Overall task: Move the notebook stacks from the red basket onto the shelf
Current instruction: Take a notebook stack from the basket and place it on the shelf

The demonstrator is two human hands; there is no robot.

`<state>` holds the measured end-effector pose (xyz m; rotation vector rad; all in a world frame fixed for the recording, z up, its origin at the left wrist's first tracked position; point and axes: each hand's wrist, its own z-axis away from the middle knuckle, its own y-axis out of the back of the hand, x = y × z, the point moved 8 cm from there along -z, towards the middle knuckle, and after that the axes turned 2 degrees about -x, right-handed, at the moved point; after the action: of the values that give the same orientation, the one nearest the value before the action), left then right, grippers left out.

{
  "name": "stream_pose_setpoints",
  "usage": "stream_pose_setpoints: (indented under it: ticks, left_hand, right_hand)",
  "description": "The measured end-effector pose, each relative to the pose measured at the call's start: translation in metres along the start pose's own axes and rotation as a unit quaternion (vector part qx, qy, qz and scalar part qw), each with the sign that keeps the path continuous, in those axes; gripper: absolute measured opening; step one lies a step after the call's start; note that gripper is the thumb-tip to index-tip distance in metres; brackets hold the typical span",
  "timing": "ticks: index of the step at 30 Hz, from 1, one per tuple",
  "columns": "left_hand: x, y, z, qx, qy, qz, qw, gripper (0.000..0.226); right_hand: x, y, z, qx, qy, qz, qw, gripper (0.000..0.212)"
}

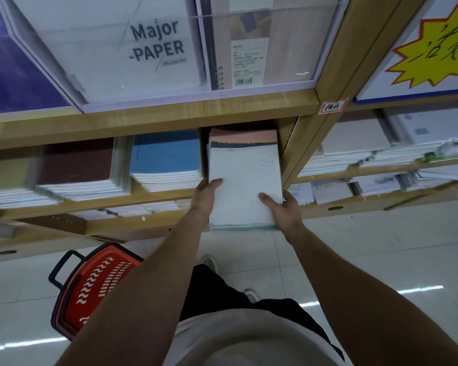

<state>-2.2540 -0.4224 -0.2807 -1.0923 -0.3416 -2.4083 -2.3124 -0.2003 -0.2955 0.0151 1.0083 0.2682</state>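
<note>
Left hand (205, 196): grips the notebook stack (245, 180) by its left edge.
Right hand (284, 208): grips its right edge.
Stack: partly inside the shelf (154, 114).
Red basket (90, 286): on the floor.

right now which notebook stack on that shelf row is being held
The white-covered stack at the row's right end, half slid in, left hand and right hand gripping it; the blue stack and maroon stack lie untouched.

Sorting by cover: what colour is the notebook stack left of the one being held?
Blue cover, white page edges; seen in the head view.
</note>
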Motion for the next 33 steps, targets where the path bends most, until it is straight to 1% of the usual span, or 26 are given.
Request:
stream_pose_setpoints:
  ticks: [3,5,9,11,13,17,20,22,24,28,30,33]
  left_hand:
    - [-0.018,0.007,0.018,0.020,-0.021,-0.071,0.997,0.038]
    - [-0.024,0.007,0.027,0.046,-0.050,-0.103,0.992,0.041]
    - [-0.012,0.001,0.030,0.082,-0.080,-0.086,0.990,0.042]
    - [-0.001,-0.004,0.022,0.087,-0.089,-0.088,0.988,0.042]
    - [0.013,-0.008,0.012,0.091,-0.099,-0.090,0.987,0.043]
    - [0.026,-0.011,-0.012,0.067,-0.087,-0.101,0.989,0.047]
    - [0.018,-0.007,-0.011,0.046,-0.084,-0.120,0.988,0.045]
    - [0.011,-0.004,0.001,0.059,-0.099,-0.165,0.980,0.046]
    - [0.002,-0.005,0.010,0.077,-0.105,-0.188,0.973,0.050]
    - [0.008,-0.010,0.013,0.102,-0.132,-0.171,0.971,0.045]
    - [0.017,-0.011,0.007,0.111,-0.133,-0.165,0.971,0.044]
    - [0.030,-0.012,-0.005,0.116,-0.122,-0.171,0.971,0.049]
  right_hand:
    - [-0.003,0.000,0.005,0.009,0.013,0.007,1.000,0.051]
    - [-0.005,-0.003,0.008,0.009,0.029,0.026,0.999,0.049]
    - [-0.012,-0.005,0.004,0.035,0.059,0.036,0.997,0.046]
    - [-0.025,-0.006,-0.005,0.044,0.071,0.035,0.996,0.049]
    - [-0.039,-0.007,-0.017,0.051,0.074,0.017,0.996,0.051]
    - [-0.052,-0.010,-0.034,0.055,0.066,-0.019,0.996,0.044]
    - [-0.046,-0.008,-0.035,0.040,0.058,0.011,0.997,0.043]
    - [-0.038,-0.006,-0.029,0.021,0.057,0.039,0.997,0.046]
    - [-0.034,-0.007,-0.021,0.012,0.076,0.085,0.993,0.047]
    - [-0.042,-0.008,-0.017,0.036,0.114,0.114,0.986,0.047]
    - [-0.049,-0.011,-0.026,0.045,0.114,0.108,0.987,0.048]
    - [-0.058,-0.018,-0.041,0.055,0.094,0.113,0.988,0.049]
